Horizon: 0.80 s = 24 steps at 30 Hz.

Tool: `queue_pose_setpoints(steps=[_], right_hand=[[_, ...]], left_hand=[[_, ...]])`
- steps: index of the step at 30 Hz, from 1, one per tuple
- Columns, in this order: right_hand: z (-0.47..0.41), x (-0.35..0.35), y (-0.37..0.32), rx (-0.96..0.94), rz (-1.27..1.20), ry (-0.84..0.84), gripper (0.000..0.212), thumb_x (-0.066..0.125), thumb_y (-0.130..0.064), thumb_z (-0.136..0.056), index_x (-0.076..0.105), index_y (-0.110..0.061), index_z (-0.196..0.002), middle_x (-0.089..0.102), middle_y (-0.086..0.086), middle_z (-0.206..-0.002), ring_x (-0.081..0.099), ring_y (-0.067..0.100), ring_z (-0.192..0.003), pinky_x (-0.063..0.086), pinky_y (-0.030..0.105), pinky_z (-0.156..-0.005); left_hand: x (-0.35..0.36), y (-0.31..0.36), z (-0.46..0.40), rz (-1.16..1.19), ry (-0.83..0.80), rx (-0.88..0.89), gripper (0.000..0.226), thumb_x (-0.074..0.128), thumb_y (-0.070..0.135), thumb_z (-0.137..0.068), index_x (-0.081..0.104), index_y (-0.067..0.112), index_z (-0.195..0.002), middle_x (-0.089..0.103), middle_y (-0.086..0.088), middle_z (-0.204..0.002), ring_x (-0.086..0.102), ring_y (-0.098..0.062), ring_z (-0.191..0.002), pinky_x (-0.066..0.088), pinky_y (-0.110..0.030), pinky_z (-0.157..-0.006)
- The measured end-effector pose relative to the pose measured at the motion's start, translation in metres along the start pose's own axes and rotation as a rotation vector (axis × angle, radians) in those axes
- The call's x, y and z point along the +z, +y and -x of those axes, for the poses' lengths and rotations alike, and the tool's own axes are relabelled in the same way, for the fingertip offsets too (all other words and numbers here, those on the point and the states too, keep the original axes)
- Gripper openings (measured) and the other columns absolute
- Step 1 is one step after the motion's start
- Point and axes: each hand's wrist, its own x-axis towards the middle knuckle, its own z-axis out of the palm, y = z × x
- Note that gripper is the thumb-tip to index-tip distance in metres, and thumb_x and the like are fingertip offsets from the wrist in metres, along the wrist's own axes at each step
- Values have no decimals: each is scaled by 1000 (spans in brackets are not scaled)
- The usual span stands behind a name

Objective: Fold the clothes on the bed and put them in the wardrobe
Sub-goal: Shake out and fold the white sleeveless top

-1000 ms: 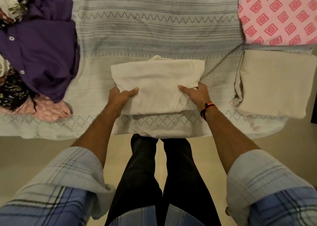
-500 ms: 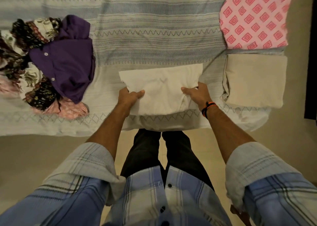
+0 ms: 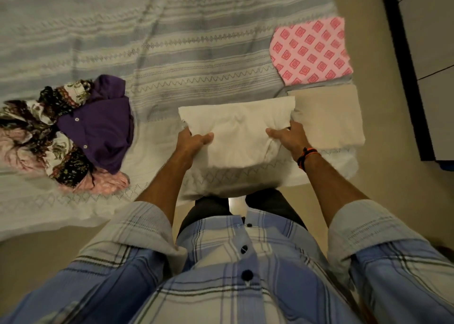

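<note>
- Folded cream garment [image 3: 235,132]: soft, matte cloth folded to a rough rectangle; its long axis runs left to right across your view. You hold it over the near edge of the bed, its far right corner overlapping the beige piece.
- Your left hand [image 3: 192,141]: grips the garment's left edge, thumb laid on top, fingers tucked out of sight beneath.
- Your right hand [image 3: 290,139]: grips the right edge the same way, thumb on top; a dark and orange wristband [image 3: 307,155] sits at the wrist.
- Bed [image 3: 172,53]: covered by a woven sheet, pale grey and cream bands with zigzag and diamond stitching.
- Folded beige piece [image 3: 331,117]: flat, plain, squarish, at the bed's right corner.
- Folded pink piece [image 3: 310,52]: red diamond print, lying just beyond the beige one.
- Unfolded heap [image 3: 61,136]: crumpled purple buttoned shirt [image 3: 103,127] on top of floral dark and pink fabrics, well to the left.
</note>
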Motion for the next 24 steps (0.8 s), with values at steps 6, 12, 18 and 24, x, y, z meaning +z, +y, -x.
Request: queue_pose_setpoints(steps=[6, 12, 18, 24], right_hand=[[-17, -71, -4, -27, -60, -1, 35, 76, -4, -82, 68, -1, -116, 69, 11, -111, 66, 22, -98, 52, 31, -88], [-40, -160, -15, -50, -96, -27, 37, 76, -2, -81, 68, -3, -117, 69, 5, -110, 66, 18, -97, 53, 31, -89], [-55, -254, -30, -78, -76, 24, 35, 75, -2, -82, 67, -1, -117, 68, 6, -107, 65, 19, -94, 54, 17, -71], [-75, -304, -44, -106, -105, 61, 33, 75, -1, -81, 68, -3, -113, 69, 4, -102, 66, 4, -77, 52, 12, -61]], left_hand=[[69, 27, 19, 20, -15, 72, 51, 78, 14, -81, 60, 5, -128, 66, -8, -119, 63, -24, -100, 50, -33, -82], [157, 54, 40, 68, 8, 100, 43, 76, 9, -82, 63, 4, -123, 66, -6, -114, 62, -22, -96, 48, -32, -79], [247, 81, 49, 97, -30, 105, 48, 79, 12, -79, 64, 7, -124, 68, -6, -117, 65, -24, -101, 52, -33, -76], [292, 107, 43, 147, -84, 120, 42, 79, 12, -79, 66, 10, -119, 70, 2, -100, 66, -16, -90, 53, -29, -68]])
